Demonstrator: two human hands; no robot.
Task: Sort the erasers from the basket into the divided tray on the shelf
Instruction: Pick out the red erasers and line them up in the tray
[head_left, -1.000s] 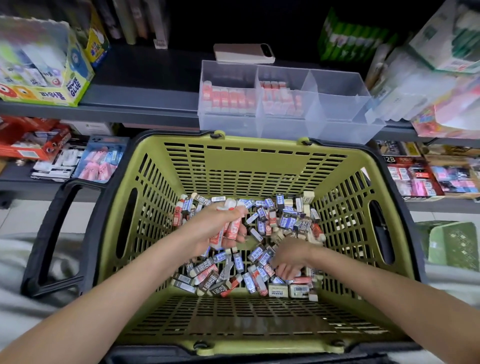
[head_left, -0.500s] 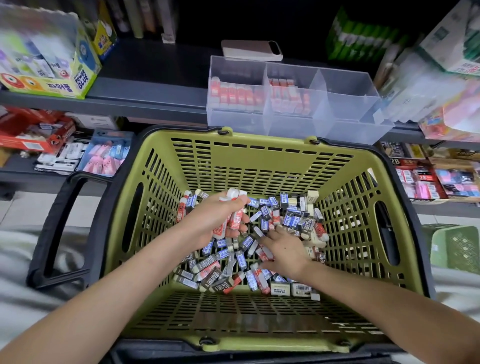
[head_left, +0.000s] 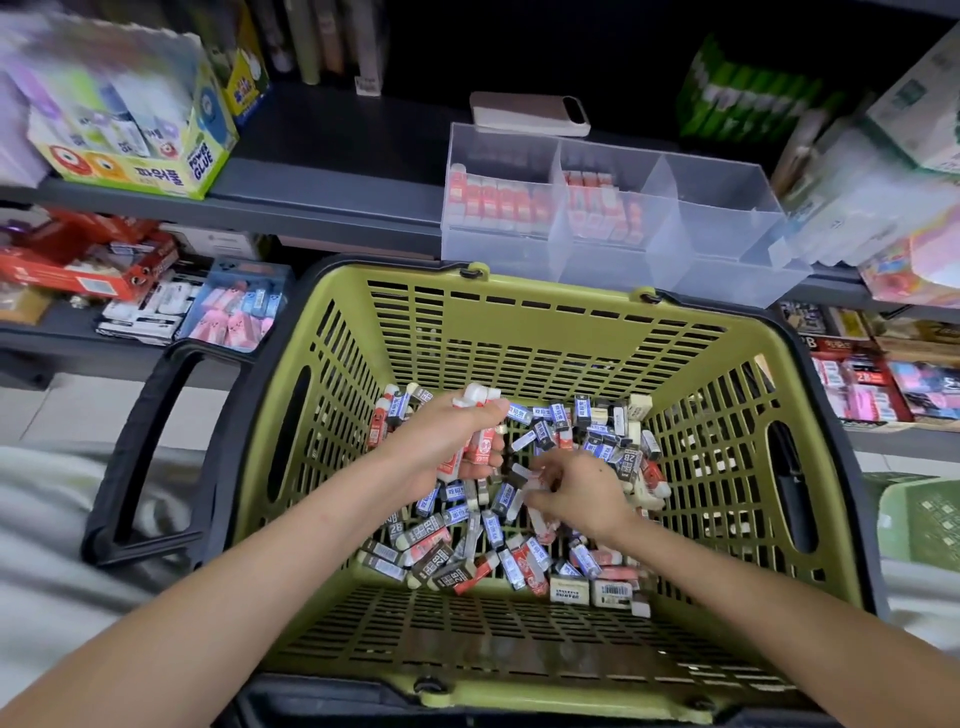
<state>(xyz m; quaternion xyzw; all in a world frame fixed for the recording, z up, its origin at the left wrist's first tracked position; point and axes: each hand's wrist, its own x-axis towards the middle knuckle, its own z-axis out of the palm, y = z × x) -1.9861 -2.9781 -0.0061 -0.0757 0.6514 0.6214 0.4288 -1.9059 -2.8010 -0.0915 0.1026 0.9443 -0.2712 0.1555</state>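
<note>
A green basket (head_left: 519, 332) holds a pile of several erasers (head_left: 587, 431) in red, blue and brown sleeves. My left hand (head_left: 441, 441) hovers over the pile and grips a bunch of red-sleeved erasers (head_left: 480, 441). Just to its right, my right hand (head_left: 582, 493) pinches one red-and-white eraser (head_left: 532, 480) lifted off the pile. On the shelf behind the basket stands the clear divided tray (head_left: 717, 249). Red erasers fill its left and middle compartments; its right compartment holds nothing.
A phone (head_left: 530, 114) lies behind the tray. A glue box (head_left: 130, 140) stands on the shelf at left, packaged goods (head_left: 883, 197) at right. The basket's black handle (head_left: 150, 457) hangs out to the left. Lower shelves hold more stationery.
My right hand has come up from the pile with one red-and-white eraser pinched in it and moved towards my left hand. The left hand has kept its bunch and barely moved.
</note>
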